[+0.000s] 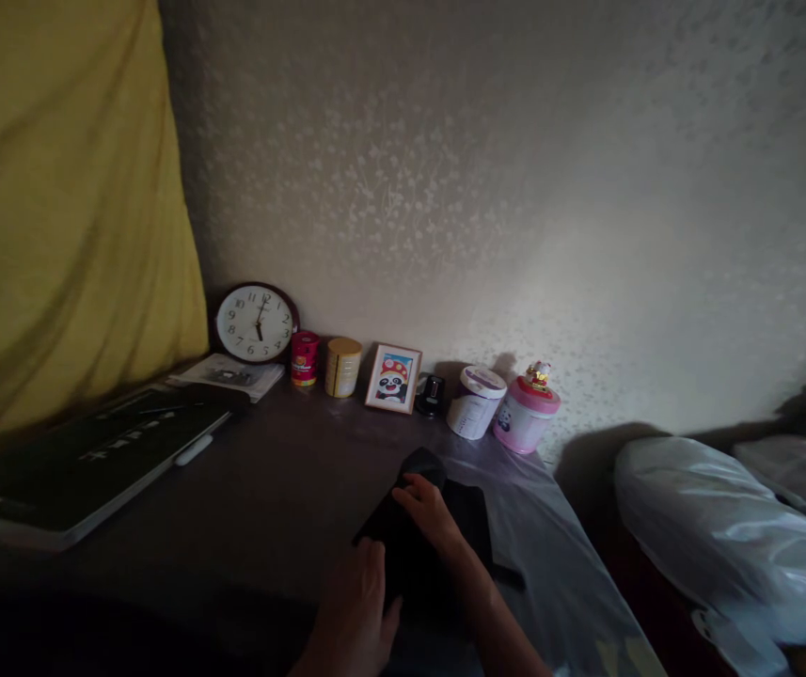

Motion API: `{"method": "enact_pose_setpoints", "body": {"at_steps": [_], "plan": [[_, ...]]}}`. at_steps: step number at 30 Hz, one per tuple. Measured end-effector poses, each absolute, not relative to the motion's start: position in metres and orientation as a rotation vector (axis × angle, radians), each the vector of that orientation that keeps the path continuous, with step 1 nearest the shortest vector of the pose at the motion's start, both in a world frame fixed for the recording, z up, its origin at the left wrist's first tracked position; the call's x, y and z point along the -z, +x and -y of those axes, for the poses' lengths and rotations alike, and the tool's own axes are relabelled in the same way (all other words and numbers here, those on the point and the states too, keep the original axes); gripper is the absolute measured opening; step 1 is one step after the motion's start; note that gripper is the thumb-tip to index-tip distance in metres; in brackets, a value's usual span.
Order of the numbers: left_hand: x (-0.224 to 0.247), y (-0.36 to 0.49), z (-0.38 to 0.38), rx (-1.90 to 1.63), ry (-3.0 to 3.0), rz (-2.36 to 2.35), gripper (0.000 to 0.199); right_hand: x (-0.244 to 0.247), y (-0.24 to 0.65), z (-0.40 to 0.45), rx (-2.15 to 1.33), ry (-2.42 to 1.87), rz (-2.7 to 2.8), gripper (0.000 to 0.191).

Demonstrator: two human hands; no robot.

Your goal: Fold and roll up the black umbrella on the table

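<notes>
A dark piece of black cloth [469, 512], perhaps a garment or a soft bag, lies bunched on the table in front of me. Its exact kind is lost in the shadow. My right hand [427, 508] rests on its upper part, fingers reaching left across the fabric. At the cloth's lower left edge is my left hand [356, 602], its fingers bent around the edge and the thumb toward the right. A dark strap-like end sticks out from the cloth on the right side.
Along the wall stand a clock [256, 324], a red can [305, 359], a yellow tin [342, 367], a framed panda picture [393, 378], a small black object [432, 395], a white tub [476, 402] and a pink tub [526, 418]. A large dark-green book-like board [85, 461] lies left; plastic bags [719, 527] sit right.
</notes>
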State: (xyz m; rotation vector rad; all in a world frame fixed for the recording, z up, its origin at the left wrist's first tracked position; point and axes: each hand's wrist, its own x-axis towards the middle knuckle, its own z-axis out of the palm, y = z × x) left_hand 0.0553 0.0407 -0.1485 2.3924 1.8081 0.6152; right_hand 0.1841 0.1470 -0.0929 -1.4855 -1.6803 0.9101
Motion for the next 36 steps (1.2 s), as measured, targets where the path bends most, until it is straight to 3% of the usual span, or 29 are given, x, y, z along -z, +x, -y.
{"method": "enact_pose_setpoints", "body": {"at_steps": [4, 10, 20, 27, 36], "plan": [[0.126, 0.061, -0.038, -0.742, 2.499, -1.813, 0.043, 0.093, 0.179, -0.146, -0.945, -1.386, 1.822, 0.03], [0.119, 0.069, -0.042, -0.58, 2.452, -1.631, 0.072, 0.087, 0.175, -0.131, -0.947, -1.26, 2.072, 0.027], [0.156, 0.073, -0.051, -0.479, 2.441, -1.579, 0.078, 0.103, 0.192, -0.122, -0.391, -0.909, 2.439, 0.029], [0.182, 0.088, -0.059, -0.578, 2.569, -1.849, 0.073, 0.107, 0.21, -0.158, -0.198, -0.999, 2.538, 0.029], [0.182, 0.089, -0.059, -0.451, 2.399, -1.811, 0.08, 0.11, 0.227, -0.211, -0.01, -1.207, 2.546, 0.032]]}}
